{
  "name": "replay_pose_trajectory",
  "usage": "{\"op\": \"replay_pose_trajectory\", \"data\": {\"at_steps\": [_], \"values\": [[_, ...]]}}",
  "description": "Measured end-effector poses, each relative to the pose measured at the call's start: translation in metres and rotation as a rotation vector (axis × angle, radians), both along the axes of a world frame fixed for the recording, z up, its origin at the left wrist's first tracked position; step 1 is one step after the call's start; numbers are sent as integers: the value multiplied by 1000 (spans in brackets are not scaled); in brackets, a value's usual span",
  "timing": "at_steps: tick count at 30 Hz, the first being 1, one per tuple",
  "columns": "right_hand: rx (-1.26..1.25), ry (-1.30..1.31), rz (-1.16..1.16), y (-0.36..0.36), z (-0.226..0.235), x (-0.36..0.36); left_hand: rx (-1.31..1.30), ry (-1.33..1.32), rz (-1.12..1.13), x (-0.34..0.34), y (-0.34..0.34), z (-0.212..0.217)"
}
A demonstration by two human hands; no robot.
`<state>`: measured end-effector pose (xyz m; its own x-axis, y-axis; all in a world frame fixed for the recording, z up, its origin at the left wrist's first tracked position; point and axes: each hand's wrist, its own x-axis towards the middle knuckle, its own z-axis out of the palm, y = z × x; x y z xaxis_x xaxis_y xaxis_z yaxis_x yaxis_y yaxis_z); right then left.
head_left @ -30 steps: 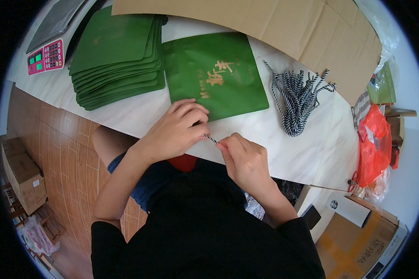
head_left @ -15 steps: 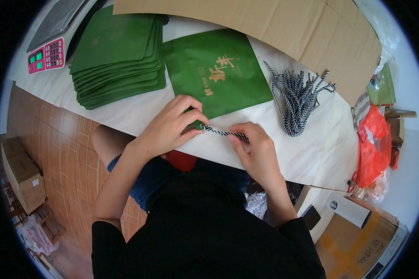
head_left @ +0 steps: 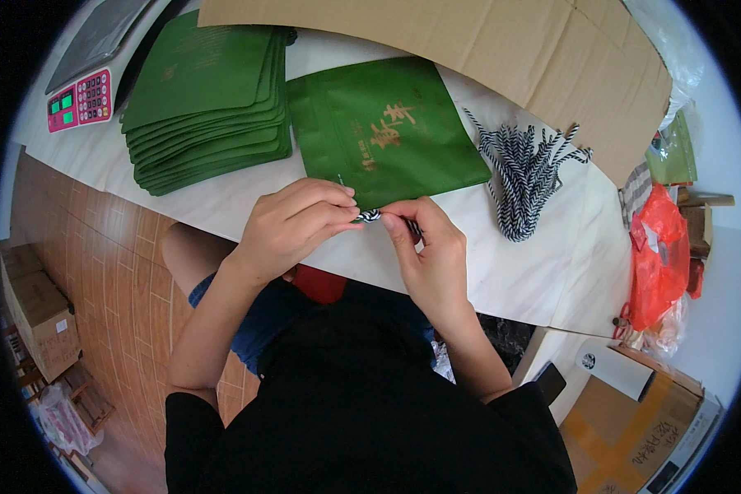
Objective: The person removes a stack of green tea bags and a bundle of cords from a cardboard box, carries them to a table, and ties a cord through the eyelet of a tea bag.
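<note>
A flat green bag (head_left: pixel 387 132) with gold print lies on the white table (head_left: pixel 519 272) in front of me. At its near edge my left hand (head_left: pixel 292 226) and my right hand (head_left: pixel 428 255) meet, both pinching a short black-and-white striped cord (head_left: pixel 370 216). Most of the cord is hidden inside my fingers. A loose bundle of the same striped cords (head_left: pixel 525 165) lies to the right of the bag.
A stack of green bags (head_left: pixel 206 99) sits at the left, with a pink-faced scale (head_left: pixel 78 99) beyond it. A large cardboard sheet (head_left: pixel 486 58) lies at the back. An orange plastic bag (head_left: pixel 659 255) and cardboard boxes (head_left: pixel 634 420) stand at the right.
My hands have come close together at the bag's near edge. The cord, stretched between them half a second ago, is now bunched short between my fingertips.
</note>
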<state>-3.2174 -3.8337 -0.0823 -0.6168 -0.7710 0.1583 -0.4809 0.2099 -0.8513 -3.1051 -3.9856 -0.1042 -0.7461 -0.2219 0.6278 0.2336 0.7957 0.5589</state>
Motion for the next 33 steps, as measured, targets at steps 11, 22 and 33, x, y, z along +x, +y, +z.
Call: {"op": "replay_pose_trajectory", "data": {"at_steps": [11,22,33], "values": [[-39,-706,14,41,11,-61,122,-190,102,18,-11,-4],[-186,-804,-17,31,1,-38,-43,-395,61,-8,10,4],[-32,46,-396,121,4,-28,-18,-434,38,0,6,-20]]}}
